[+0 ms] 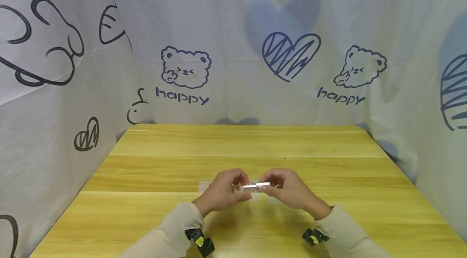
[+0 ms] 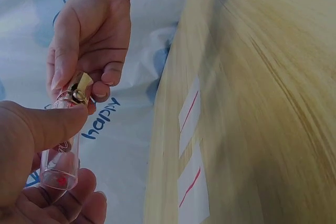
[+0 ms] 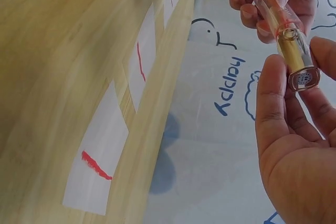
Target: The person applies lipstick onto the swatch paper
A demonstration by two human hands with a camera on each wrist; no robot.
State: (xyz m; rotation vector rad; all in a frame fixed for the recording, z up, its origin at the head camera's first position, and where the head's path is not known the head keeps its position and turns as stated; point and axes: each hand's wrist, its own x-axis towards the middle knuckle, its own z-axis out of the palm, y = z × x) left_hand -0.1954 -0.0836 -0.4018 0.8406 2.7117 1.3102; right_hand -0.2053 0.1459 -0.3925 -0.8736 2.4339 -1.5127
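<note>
A lipstick (image 1: 256,186) with a shiny gold base and a clear cap is held level between both hands above the table. My left hand (image 1: 224,191) grips the clear cap (image 2: 60,176), its thumb across the side and fingers behind. Between thumb and fingers, my right hand (image 1: 292,190) pinches the gold base (image 3: 292,56). Cap and base are in line and meet at a collar with a small round ornament (image 3: 289,33). A round label (image 3: 304,79) shows on the base's end in the right wrist view. Red marks show through the cap.
White paper strips lie on the wooden table (image 1: 255,142) beneath and beyond the hands. A thick red streak marks the nearest strip (image 3: 94,153) in the right wrist view; thinner red lines cross the other strips (image 3: 143,59). Printed cloth (image 1: 233,47) hangs behind and beside the table.
</note>
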